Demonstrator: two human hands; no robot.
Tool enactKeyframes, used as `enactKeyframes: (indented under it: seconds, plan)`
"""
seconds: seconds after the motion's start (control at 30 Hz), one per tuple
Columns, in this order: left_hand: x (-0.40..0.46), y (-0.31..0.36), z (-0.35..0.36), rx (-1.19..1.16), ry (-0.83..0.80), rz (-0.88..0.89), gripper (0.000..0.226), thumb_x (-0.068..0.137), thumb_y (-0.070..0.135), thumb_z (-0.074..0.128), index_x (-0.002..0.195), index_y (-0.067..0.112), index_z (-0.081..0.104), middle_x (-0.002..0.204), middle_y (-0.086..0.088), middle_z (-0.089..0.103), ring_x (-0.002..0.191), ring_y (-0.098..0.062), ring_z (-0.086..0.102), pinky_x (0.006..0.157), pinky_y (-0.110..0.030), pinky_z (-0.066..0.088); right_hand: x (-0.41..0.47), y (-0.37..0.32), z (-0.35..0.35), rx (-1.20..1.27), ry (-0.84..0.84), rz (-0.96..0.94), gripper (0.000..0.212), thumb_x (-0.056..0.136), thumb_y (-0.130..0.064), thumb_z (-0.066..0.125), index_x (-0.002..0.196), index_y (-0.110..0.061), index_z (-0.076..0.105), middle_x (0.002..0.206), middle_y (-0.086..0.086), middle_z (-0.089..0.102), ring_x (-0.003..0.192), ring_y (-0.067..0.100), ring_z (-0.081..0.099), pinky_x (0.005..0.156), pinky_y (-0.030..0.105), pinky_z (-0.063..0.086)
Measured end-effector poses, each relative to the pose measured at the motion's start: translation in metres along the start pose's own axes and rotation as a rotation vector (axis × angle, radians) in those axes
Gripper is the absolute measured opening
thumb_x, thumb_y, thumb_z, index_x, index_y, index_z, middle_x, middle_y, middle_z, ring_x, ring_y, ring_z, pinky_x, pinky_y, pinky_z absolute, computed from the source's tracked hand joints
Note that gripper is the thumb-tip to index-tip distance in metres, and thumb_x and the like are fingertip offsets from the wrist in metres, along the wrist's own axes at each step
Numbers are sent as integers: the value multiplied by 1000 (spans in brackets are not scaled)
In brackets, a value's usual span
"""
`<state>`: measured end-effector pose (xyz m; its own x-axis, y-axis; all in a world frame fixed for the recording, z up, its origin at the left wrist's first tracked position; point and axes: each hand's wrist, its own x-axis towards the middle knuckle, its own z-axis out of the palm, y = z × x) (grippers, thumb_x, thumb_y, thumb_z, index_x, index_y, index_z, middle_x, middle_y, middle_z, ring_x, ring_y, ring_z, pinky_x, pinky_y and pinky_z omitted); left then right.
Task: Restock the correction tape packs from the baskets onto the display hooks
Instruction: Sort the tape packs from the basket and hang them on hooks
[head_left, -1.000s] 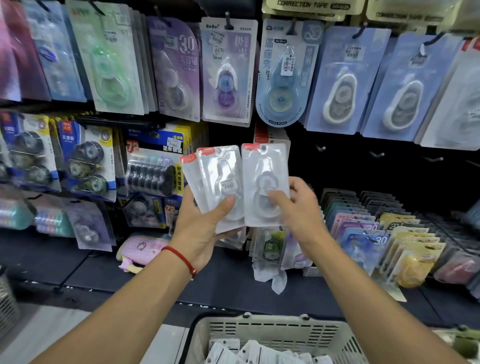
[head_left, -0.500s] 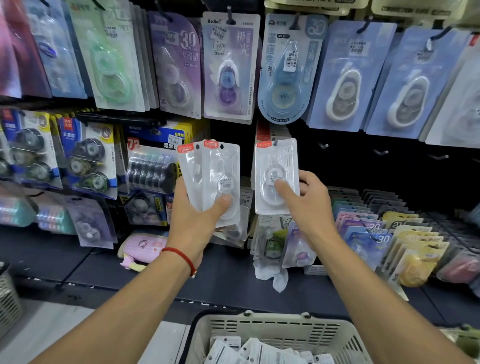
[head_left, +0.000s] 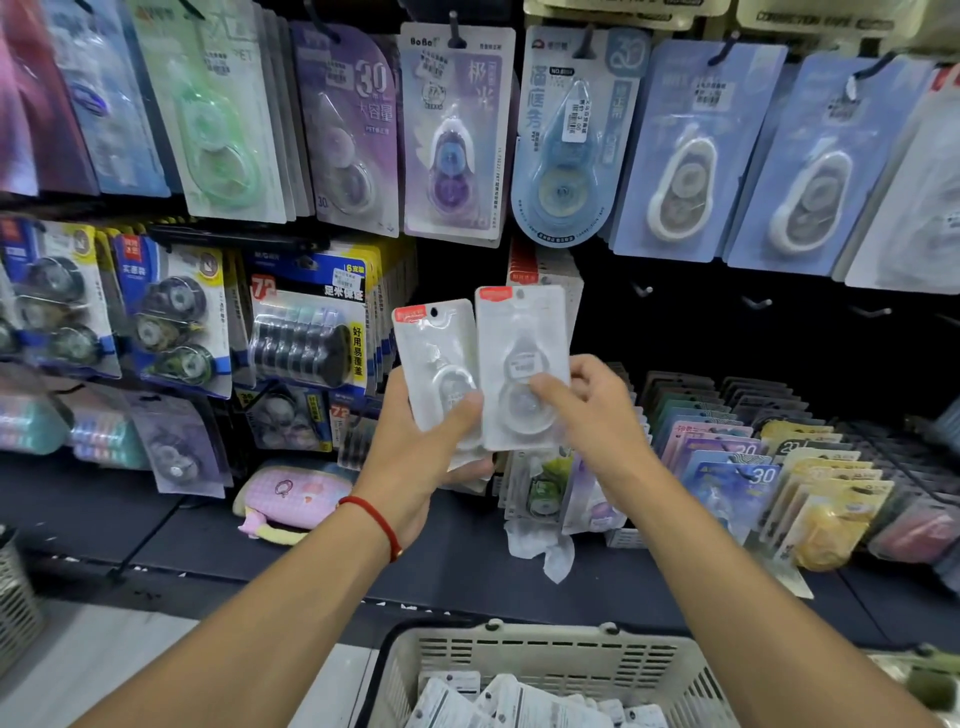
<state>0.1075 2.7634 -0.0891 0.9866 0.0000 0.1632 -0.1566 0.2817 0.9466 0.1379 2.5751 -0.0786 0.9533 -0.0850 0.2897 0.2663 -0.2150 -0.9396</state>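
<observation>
Left hand (head_left: 415, 457) grips a clear, glossy red-tabbed blister pack (head_left: 436, 364), thumb across it; right hand (head_left: 592, 415) pinches a matching flat pack (head_left: 522, 364) alongside, before the hooks, above a slotted beige plastic basket (head_left: 545, 660).

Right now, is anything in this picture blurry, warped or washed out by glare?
Head view: wide-angle lens bows the hanging packs at the edges; the far left packs are soft; glare whitens the clear pack in the right hand; the basket stays fairly sharp.

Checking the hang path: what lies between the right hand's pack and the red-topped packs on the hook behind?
Nothing: in the head view, the pack in the right hand partly overlaps those hung packs.
</observation>
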Motion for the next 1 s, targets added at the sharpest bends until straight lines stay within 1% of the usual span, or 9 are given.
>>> enactKeyframes:
  seconds: [0.13, 0.37, 0.43, 0.5, 0.57, 0.63, 0.73, 0.9, 1.0]
  plan:
    - [6, -3, -7, 12, 53, -27, 42, 99, 7, 70, 126, 35, 55, 111, 15, 73, 103, -15, 75, 72, -49, 65, 6, -2, -11, 31, 114, 12, 18, 99, -32, 70, 112, -25, 61, 106, -4, 76, 94, 12, 75, 73, 28, 53]
    - [10, -4, -11, 0, 83, -1, 48, 97, 7, 70, 127, 43, 57, 117, 12, 71, 100, -15, 76, 69, -49, 65, 6, -7, -9, 105, 180, 3, 20, 96, -37, 75, 109, -23, 67, 91, -13, 79, 80, -2, 73, 62, 13, 51]
    - [10, -4, -12, 5, 90, 7, 48, 97, 7, 69, 124, 44, 57, 117, 11, 70, 100, -15, 76, 68, -48, 65, 6, -6, -9, -30, 216, -2, 27, 95, -43, 74, 110, -22, 66, 92, -10, 78, 85, 3, 72, 64, 17, 50]
    - [9, -4, -13, 8, 88, 11, 47, 97, 6, 69, 122, 44, 57, 119, 9, 68, 100, -15, 75, 67, -47, 65, 5, -1, -9, -330, 185, 29, 48, 96, -51, 69, 130, -19, 58, 122, -3, 70, 112, 16, 66, 78, 27, 49]
    - [9, -4, -14, 19, 87, 10, 46, 98, 6, 67, 122, 43, 56, 122, 8, 67, 101, -17, 75, 67, -46, 65, 2, 7, -8, -623, 188, 25, 67, 99, -49, 65, 151, -15, 40, 150, 7, 47, 128, 25, 54, 89, 31, 42]
    - [8, -4, -15, 27, 85, 6, 46, 99, 6, 67, 124, 42, 54, 125, 7, 66, 105, -19, 74, 67, -45, 65, -1, 8, -4, -798, 244, -202, 56, 101, -32, 66, 149, -12, 45, 148, 11, 45, 124, 30, 54, 91, 33, 42]
    - [7, -6, -16, 32, 74, -4, 43, 100, 10, 68, 129, 37, 52, 127, 6, 66, 110, -21, 72, 72, -50, 66, 8, 10, 6, -937, 88, -462, 45, 97, -10, 65, 141, -9, 58, 147, 12, 51, 129, 32, 52, 102, 46, 47]
    - [2, -11, -16, 29, 38, 9, 40, 99, 15, 71, 125, 41, 55, 122, 9, 71, 105, -14, 75, 71, -45, 66, 19, 12, 18, -1149, -61, -369, 62, 96, -14, 62, 154, -15, 42, 170, 1, 16, 148, 23, 29, 99, 42, 46]
    - [1, -13, -11, 35, 21, 16, 42, 97, 13, 74, 118, 45, 56, 118, 8, 74, 102, -15, 76, 69, -43, 66, 21, 12, 16, -1030, 13, -380, 50, 97, -8, 60, 146, -13, 55, 165, 1, 33, 145, 24, 38, 104, 44, 46]
